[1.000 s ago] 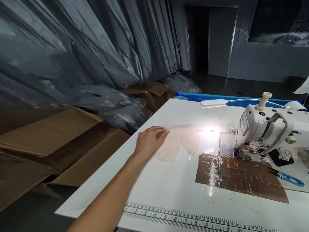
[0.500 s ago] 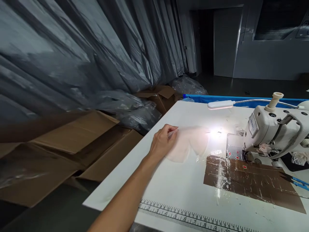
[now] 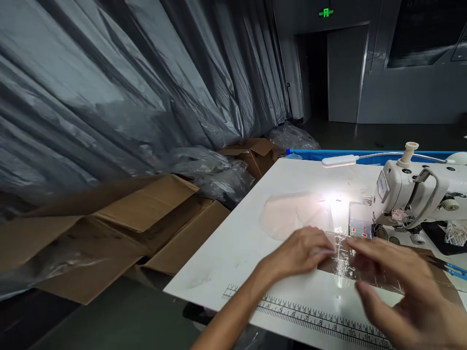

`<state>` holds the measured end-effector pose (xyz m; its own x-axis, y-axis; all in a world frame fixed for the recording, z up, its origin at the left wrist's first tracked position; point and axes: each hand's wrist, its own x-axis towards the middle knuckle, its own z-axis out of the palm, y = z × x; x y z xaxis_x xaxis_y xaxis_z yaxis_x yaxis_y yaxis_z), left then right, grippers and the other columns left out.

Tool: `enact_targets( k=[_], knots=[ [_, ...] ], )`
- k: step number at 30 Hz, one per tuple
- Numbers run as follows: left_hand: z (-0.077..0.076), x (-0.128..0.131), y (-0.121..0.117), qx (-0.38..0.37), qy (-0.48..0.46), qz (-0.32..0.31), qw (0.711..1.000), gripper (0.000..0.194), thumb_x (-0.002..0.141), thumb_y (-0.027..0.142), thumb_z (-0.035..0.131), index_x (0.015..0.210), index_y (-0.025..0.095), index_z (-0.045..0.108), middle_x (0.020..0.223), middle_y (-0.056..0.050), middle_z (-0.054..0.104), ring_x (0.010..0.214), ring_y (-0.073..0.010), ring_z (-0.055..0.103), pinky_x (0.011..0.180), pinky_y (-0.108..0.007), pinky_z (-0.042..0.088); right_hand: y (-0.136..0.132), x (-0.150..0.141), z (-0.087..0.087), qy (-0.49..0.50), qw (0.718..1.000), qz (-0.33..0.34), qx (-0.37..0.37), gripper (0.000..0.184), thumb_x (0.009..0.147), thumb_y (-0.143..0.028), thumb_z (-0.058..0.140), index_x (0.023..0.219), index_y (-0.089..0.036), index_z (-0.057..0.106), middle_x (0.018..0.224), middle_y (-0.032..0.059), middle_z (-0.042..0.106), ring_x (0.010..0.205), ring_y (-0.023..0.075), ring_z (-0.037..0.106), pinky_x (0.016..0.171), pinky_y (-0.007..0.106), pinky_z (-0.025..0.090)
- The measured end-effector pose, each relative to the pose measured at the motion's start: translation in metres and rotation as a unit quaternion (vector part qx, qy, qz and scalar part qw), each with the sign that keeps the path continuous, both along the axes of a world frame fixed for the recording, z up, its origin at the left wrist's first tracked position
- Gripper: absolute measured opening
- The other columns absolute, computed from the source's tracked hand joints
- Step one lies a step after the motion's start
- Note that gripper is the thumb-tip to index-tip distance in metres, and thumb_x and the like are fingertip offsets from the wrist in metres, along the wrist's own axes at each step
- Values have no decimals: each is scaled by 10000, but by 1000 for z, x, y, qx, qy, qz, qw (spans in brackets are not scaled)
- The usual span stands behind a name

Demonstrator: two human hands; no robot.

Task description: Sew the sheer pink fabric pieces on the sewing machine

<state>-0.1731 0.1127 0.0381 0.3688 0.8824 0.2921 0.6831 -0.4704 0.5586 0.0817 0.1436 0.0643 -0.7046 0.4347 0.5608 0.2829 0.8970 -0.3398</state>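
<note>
A pale, sheer fabric piece (image 3: 284, 216) lies spread on the white table, to the left of the sewing machine (image 3: 404, 189). My left hand (image 3: 301, 250) is at the near edge of this fabric, thumb and fingers pinched together on it. Over the brown taped sheet (image 3: 368, 272) hovers my right hand (image 3: 404, 287), somewhat blurred, with thumb and fingers apart and nothing seen in them. Bright lamp glare washes out the fabric's right end beside the metal machine plate (image 3: 359, 226).
A printed ruler (image 3: 310, 318) runs along the near table edge. Blue-handled snips (image 3: 456, 270) lie at the right. An LED lamp (image 3: 339, 161) on a bent stalk reaches over the table. Open cardboard boxes (image 3: 146, 209) and plastic bags (image 3: 219, 175) stand left of the table.
My left hand has moved right and nearer to me, from the fabric's far-left edge to its near edge. The fabric now lies flatter. My right hand has come into view.
</note>
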Motion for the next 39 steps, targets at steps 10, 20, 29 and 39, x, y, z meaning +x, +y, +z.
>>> enact_targets(
  k=[10, 20, 29, 39],
  knots=[
    [31, 43, -41, -292, -304, -15, 907, 172, 861, 337, 667, 882, 210, 552, 795, -21, 679, 711, -147, 677, 606, -262, 552, -3, 35, 1, -197, 895, 97, -388, 259, 773, -173, 688, 1021, -239, 720, 869, 4, 714, 751, 119, 665, 643, 172, 531],
    [0, 50, 32, -331, -248, 45, 909, 561, 745, 319, 749, 1238, 211, 504, 1125, -101, 666, 975, -228, 685, 782, -352, 571, 50, 39, 2, -279, 880, -59, -381, 59, 761, -105, 627, 808, -140, 626, 701, -12, 573, 601, 81, 457, 509, 186, 305],
    [-15, 69, 49, -311, -315, 146, 885, 376, 721, 356, 750, 1010, 167, 602, 811, -23, 657, 706, -150, 636, 578, -273, 543, 60, 30, -3, -205, 873, -146, -418, 270, 885, -352, 595, 1026, -144, 694, 766, 41, 655, 696, 153, 583, 621, 262, 434],
    [-13, 69, 47, -294, -415, 205, 836, 300, 683, 339, 803, 876, 153, 668, 736, -2, 673, 698, -148, 695, 654, -264, 595, 69, 30, -46, 30, 810, -178, -557, 143, 867, -305, 582, 849, -164, 599, 711, 19, 648, 617, 141, 624, 634, 272, 495]
  ],
)
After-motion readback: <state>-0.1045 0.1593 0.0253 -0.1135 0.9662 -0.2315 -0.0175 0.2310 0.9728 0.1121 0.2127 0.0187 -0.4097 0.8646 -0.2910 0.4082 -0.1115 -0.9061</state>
